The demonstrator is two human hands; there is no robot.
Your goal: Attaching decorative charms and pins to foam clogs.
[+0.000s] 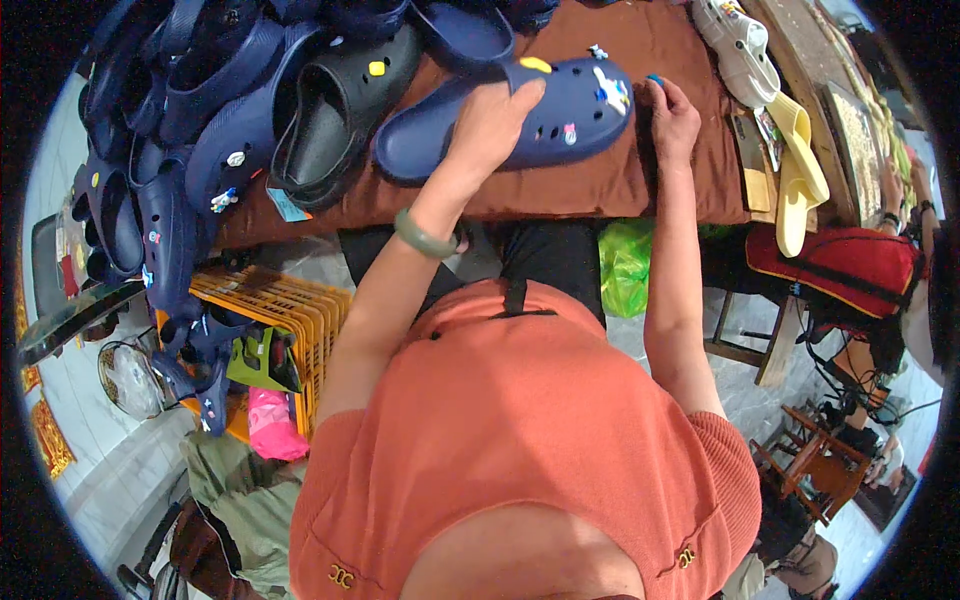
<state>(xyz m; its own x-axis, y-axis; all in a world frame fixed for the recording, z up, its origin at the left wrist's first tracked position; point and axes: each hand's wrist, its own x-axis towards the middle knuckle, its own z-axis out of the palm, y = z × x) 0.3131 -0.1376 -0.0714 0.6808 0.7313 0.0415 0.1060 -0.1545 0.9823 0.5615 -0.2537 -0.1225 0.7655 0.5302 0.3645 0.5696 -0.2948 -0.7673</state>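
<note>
While left hand (pixel 490 120) fingers clamp navy clog (pixel 520 115) on tabletop (pixel 600 185), right hand (pixel 672 115) fingers pinch small blue charm (pixel 655 79); risk: charm slipping, lost among piled clogs (pixel 200 120).

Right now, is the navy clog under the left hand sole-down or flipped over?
Sole-down: the navy clog shows its holed, charm-studded top, left hand pressing it onto the brown cloth.

The left hand (pixel 490 125) covers the middle of the navy clog (pixel 510 120). The little charms (pixel 606 92) on it are too small to tell. The pile of dark clogs (pixel 230 90) runs off the top edge.
</note>
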